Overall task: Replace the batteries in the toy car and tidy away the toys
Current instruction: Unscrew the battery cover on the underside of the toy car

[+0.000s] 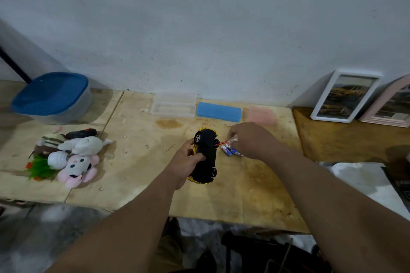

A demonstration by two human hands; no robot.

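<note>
A yellow toy car point(205, 155) is turned over, its black underside and wheels facing up, above the middle of the wooden table point(137, 162). My left hand point(185, 162) grips its left side. My right hand point(250, 139) pinches a small screwdriver point(223, 143) with a clear handle and red shaft, its tip touching the car's underside. A few blue and white batteries point(231, 150) lie on the table just right of the car, partly under my right hand. A pile of soft toys point(68, 157) lies at the table's left.
A tub with a blue lid point(52, 95) stands at the back left. Along the wall lie a clear open case point(174, 104), a blue case point(218, 112) and a pink case point(261, 116). Two picture frames point(346, 95) lean on the wall at the right.
</note>
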